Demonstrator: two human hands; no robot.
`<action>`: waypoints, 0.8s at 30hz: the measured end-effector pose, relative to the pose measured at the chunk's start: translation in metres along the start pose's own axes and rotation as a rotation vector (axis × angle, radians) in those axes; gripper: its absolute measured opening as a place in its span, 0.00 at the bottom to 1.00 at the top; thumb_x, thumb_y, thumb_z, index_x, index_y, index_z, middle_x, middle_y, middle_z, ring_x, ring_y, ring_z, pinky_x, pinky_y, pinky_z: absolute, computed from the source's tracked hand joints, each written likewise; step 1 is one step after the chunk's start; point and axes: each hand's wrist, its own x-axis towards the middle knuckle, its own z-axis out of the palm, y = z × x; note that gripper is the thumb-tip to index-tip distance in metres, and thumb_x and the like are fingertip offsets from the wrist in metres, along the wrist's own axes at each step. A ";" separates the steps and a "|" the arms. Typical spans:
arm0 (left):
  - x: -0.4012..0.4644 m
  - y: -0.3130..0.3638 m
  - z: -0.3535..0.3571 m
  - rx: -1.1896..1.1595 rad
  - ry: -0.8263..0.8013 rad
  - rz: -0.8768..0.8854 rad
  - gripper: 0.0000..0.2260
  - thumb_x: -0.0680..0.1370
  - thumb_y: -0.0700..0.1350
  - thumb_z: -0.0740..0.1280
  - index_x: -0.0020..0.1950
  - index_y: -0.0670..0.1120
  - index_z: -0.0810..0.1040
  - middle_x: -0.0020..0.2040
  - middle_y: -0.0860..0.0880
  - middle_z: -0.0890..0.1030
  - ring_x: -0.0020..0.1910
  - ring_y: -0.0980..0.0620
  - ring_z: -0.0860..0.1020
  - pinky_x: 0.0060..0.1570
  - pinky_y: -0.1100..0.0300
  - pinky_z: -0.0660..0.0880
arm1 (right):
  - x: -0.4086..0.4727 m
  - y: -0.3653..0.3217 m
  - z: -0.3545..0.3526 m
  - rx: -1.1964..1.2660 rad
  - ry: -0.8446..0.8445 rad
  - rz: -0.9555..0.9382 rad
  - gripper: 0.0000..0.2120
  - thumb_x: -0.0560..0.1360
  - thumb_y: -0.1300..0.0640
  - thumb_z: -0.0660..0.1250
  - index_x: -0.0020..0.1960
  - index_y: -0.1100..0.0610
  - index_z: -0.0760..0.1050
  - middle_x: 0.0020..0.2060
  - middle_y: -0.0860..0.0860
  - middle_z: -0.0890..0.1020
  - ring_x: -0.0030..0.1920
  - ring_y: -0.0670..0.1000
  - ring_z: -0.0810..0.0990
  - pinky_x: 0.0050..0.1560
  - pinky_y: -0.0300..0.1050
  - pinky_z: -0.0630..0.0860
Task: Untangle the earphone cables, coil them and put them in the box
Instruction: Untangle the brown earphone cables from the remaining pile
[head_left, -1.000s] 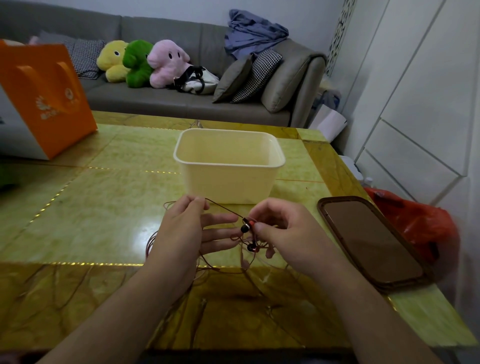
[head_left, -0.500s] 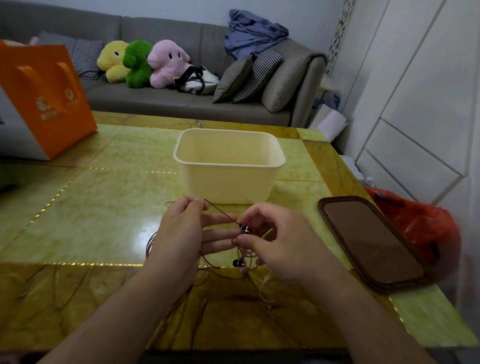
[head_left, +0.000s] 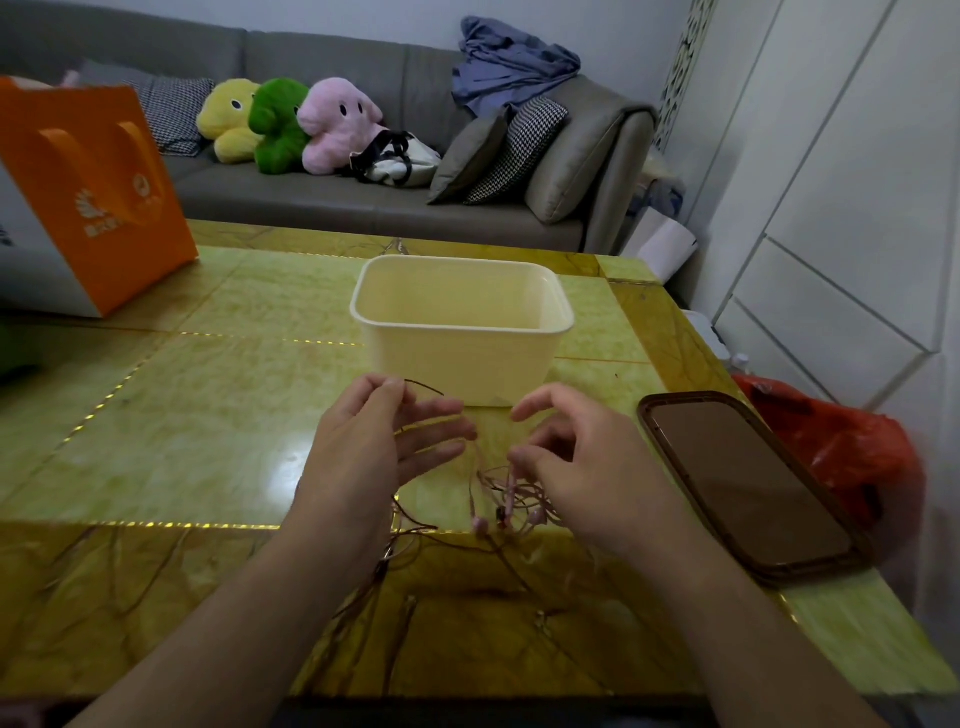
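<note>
The right hand has just let go of the earbuds it was pinching a moment ago. Its fingers now hang loosely curled and hold nothing, and the buds dangle below it, just above the surface. The left hand still pinches the earphone cable between thumb and forefinger, its other fingers spread. The strands hang looser but still look snarled, so untangling seems unfinished, and the box behind the hands holds nothing yet.

Seemingly a home living room: sofa, plush toys.
</note>
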 end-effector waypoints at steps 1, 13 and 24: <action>0.002 0.001 -0.001 -0.020 0.001 0.005 0.11 0.88 0.41 0.57 0.47 0.44 0.71 0.50 0.36 0.87 0.50 0.36 0.88 0.51 0.45 0.83 | 0.001 0.003 -0.001 -0.051 0.004 -0.003 0.08 0.80 0.62 0.72 0.51 0.49 0.80 0.36 0.47 0.86 0.34 0.45 0.84 0.34 0.43 0.81; 0.010 0.000 -0.010 -0.019 0.126 -0.026 0.07 0.83 0.37 0.58 0.46 0.41 0.72 0.48 0.35 0.86 0.42 0.38 0.87 0.41 0.48 0.86 | 0.009 0.015 -0.013 0.229 0.047 0.158 0.06 0.77 0.61 0.76 0.51 0.55 0.81 0.31 0.48 0.67 0.32 0.54 0.74 0.35 0.57 0.81; 0.019 -0.014 -0.041 1.414 0.182 0.163 0.15 0.80 0.47 0.62 0.35 0.41 0.72 0.28 0.46 0.75 0.28 0.43 0.73 0.28 0.55 0.67 | 0.016 0.027 -0.029 0.597 0.066 0.247 0.16 0.76 0.78 0.66 0.55 0.62 0.81 0.34 0.49 0.69 0.34 0.54 0.82 0.34 0.52 0.76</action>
